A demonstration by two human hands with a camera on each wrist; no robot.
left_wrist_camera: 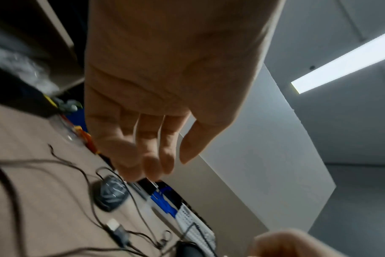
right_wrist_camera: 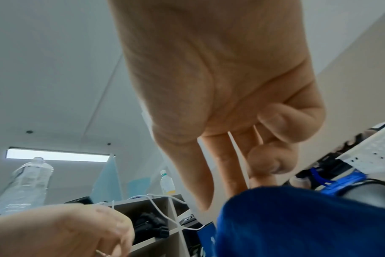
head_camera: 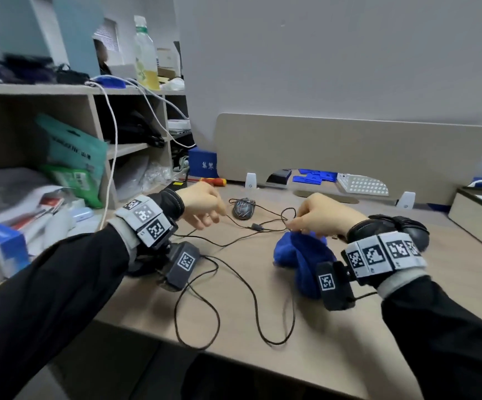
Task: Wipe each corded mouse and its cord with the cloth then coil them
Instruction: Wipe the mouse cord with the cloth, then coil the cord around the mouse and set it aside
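Head view shows your right hand (head_camera: pixel 325 215) pinching the black cord (head_camera: pixel 287 219) just above the blue cloth (head_camera: pixel 300 255) on the desk (head_camera: pixel 378 327). Your left hand (head_camera: pixel 202 204) hovers with loosely curled fingers, holding nothing, near the patterned mouse (head_camera: pixel 244 208) lying behind the cord.

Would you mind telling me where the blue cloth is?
In the head view the blue cloth lies on the desk, right of centre, just under the right hand.

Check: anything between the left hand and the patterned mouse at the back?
Nothing solid. The left hand hovers just left of the patterned mouse; only bare desk and the thin black cord lie between them.
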